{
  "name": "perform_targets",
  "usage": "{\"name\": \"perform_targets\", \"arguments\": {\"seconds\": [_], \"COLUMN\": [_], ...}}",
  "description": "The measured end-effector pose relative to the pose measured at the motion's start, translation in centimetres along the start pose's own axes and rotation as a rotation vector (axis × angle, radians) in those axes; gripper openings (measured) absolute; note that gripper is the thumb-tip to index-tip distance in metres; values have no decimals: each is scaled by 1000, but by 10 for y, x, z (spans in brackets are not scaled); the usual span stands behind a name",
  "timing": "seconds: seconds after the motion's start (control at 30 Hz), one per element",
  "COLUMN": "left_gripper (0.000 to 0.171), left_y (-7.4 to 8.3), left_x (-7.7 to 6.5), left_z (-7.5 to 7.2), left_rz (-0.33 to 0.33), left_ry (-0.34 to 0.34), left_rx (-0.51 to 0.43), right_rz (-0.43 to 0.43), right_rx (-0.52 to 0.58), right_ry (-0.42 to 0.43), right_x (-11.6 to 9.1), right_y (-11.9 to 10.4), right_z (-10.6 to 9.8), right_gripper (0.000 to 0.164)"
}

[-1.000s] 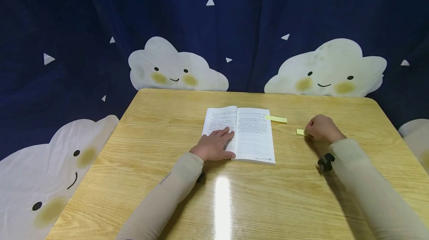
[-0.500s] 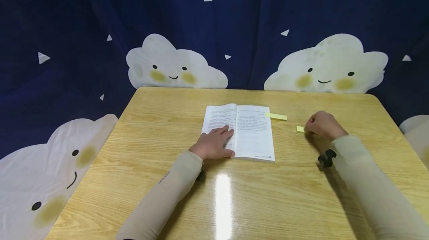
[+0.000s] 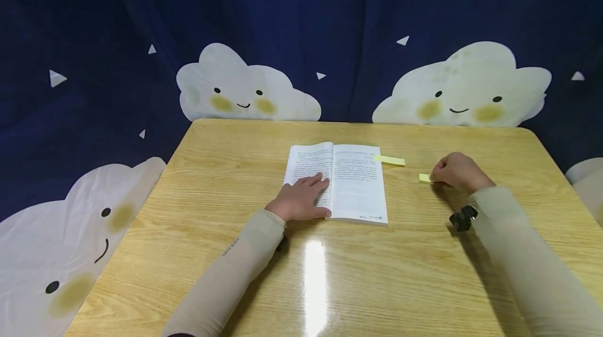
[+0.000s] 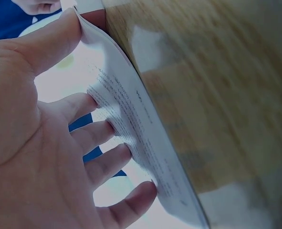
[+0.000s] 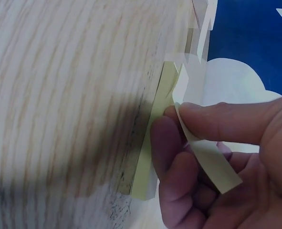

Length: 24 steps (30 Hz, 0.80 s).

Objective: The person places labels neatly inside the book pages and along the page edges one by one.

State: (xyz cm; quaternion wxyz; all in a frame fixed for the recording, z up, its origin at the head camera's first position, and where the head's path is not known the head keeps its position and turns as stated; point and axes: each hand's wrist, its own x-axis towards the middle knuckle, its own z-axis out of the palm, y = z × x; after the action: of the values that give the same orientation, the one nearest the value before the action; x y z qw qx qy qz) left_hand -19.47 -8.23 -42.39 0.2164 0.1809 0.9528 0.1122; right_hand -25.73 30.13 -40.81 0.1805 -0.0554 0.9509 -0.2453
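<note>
The left hand [image 3: 299,201] rests, fingers spread, on the open book [image 3: 358,185] at centre frame; at right, the right hand [image 3: 456,170] pinches a yellow strip [image 5: 217,166] beside its pad [image 5: 159,106]; a hard tug might tear it.

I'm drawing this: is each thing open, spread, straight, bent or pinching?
Book: open
Left grip: spread on the book
Tab strip: straight, past the book's right edge
Yellow pad: lying on the table
Right grip: curled, pinching
Pinched strip: bent
</note>
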Motion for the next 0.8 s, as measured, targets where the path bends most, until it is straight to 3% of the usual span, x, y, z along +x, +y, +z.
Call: {"name": "perform_targets", "arguments": {"seconds": [0.8], "left_gripper": [82], "left_y": [2], "left_x": [-2], "left_z": [-1], "left_rz": [-3], "left_ry": [1], "left_rx": [1], "right_rz": [32], "right_rx": [11], "right_ry": [-13], "right_x": [2], "right_y": [2], "right_z": [0], "right_gripper": [20]}}
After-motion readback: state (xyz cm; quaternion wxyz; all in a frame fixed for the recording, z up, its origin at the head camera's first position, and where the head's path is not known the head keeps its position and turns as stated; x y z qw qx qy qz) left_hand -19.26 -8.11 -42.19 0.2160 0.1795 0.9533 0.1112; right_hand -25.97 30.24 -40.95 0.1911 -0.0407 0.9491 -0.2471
